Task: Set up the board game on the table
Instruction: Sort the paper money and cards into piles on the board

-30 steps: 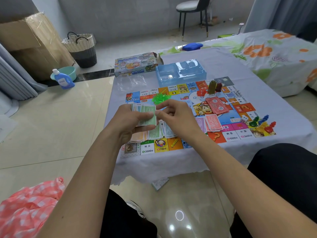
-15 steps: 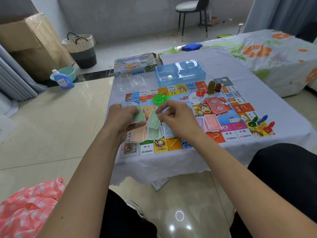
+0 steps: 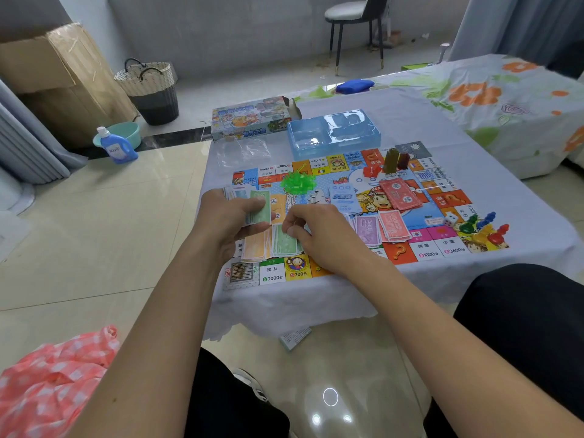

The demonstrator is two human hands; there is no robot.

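On the clothed table, left hand grips banknotes; right hand fingers pinch green pile.

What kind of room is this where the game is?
Probably a room in someone's home, maybe a bedroom or living space. A bed with a flowery sheet stands beside the table, a woven laundry basket and a detergent bottle sit on the tiled floor, and a chair stands by the wall.
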